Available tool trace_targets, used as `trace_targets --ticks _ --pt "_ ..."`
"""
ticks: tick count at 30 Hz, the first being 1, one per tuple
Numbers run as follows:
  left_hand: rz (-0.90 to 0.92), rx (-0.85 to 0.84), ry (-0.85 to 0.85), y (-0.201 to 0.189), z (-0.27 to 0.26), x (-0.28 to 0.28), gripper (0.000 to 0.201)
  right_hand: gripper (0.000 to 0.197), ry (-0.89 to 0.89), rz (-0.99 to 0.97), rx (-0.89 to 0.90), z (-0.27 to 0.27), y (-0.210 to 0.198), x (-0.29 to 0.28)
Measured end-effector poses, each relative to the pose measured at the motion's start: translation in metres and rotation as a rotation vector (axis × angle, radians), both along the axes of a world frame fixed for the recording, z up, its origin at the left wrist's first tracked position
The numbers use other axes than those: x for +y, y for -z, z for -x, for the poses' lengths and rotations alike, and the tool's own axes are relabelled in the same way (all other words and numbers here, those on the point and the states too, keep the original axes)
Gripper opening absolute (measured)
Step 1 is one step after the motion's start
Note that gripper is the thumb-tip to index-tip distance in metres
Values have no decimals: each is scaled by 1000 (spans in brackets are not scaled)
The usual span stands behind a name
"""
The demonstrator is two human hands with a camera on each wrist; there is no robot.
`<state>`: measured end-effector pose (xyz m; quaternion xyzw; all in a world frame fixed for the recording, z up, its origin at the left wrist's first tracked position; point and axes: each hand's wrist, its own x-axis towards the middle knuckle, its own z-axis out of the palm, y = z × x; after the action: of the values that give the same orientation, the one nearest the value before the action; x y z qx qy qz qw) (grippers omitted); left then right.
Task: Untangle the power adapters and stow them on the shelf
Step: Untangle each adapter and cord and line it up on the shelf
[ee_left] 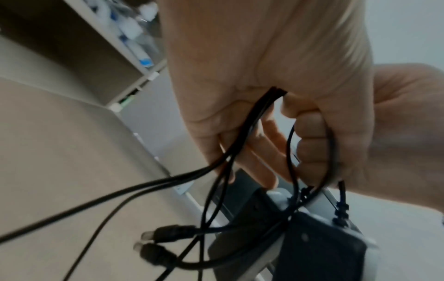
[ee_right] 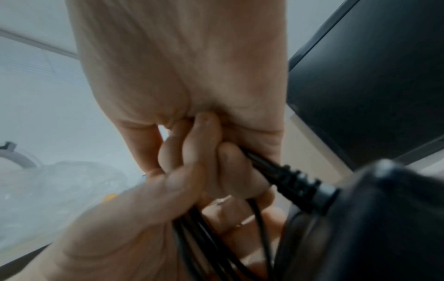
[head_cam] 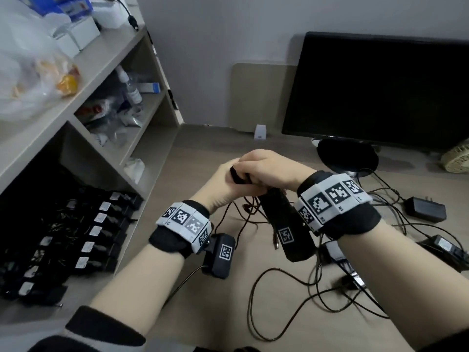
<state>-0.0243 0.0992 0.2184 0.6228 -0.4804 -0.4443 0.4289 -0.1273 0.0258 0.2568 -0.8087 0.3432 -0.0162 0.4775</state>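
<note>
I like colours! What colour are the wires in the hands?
Black. The wires show best in the left wrist view, held in the left hand.

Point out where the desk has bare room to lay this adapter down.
Bare desk lies beyond the joined hands, between the shelf unit and the monitor stand. A second patch lies near the left forearm, beside the stowed adapters. Right of the hands it is crowded: loose cables and adapters.
</note>
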Motion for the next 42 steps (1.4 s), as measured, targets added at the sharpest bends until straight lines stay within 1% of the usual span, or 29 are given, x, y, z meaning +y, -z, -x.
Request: trace_targets --ticks 2,4,6,7,10,12,15,17,19,20,24,26,27,28,29,30,31,32,33,34,35,37,40,42 --pt "-71 -6 -5 6 -12 14 25 30 -31 -20 -2 -13 2 9" --pt "-128 -2 -43 11 -28 30 9 29 -48 -84 -55 -26 1 16" --pt "-170 39 -131 12 -50 49 19 29 -59 -161 -123 -42 0 25" --pt "-190 31 -183 12 -62 59 22 29 -60 -202 -155 -49 0 29" --pt "-251 -93 -289 7 -99 90 21 23 -73 -266 -211 -72 5 46" --pt "-277 -133 -331 2 -119 109 20 23 -80 -227 -229 -87 12 57" --pt "-280 -86 -376 -12 -138 130 14 29 -50 -166 -271 -108 25 73" --pt "-229 15 -436 -22 -144 137 4 31 -33 -122 -274 -117 36 85" --pt "-171 115 -539 -27 -146 139 13 32 -62 -100 -272 -124 45 100" --pt "-167 121 -586 -27 -146 138 17 32 -92 -76 -264 -128 47 107" --pt "-280 40 -725 -18 -139 133 29 27 -202 29 -204 -143 50 123" --pt "-259 -19 -788 -18 -141 131 38 27 -252 59 -179 -150 52 125" --pt "-234 -74 -800 -20 -143 131 41 28 -269 54 -167 -152 54 126" --pt "-216 -172 -787 -23 -145 132 43 29 -277 36 -158 -153 57 126" --pt "-217 -315 -748 -24 -148 133 46 30 -279 8 -150 -154 61 127" --pt "-232 -495 -683 -25 -152 134 48 31 -280 -18 -142 -154 64 127" --pt "-279 -682 -595 -26 -156 136 50 30 -284 -41 -122 -154 69 128" --pt "-357 -830 -495 -26 -160 137 53 30 -291 -62 -92 -153 75 130" --pt "-458 -926 -394 -27 -162 137 55 30 -304 -83 -59 -152 82 132" --pt "-571 -965 -304 -25 -165 136 58 29 -318 -105 -33 -152 89 135" --pt "-684 -965 -234 -24 -166 134 62 27 -330 -136 -17 -152 96 138" --pt "-836 -968 -139 -18 -169 129 65 24 -339 -210 -14 -155 110 146" --pt "-991 -1047 -68 -9 -175 123 51 25 -329 -327 -32 -167 127 165" --pt "-1104 -1007 -70 -7 -180 125 47 26 -322 -415 -39 -175 136 181"
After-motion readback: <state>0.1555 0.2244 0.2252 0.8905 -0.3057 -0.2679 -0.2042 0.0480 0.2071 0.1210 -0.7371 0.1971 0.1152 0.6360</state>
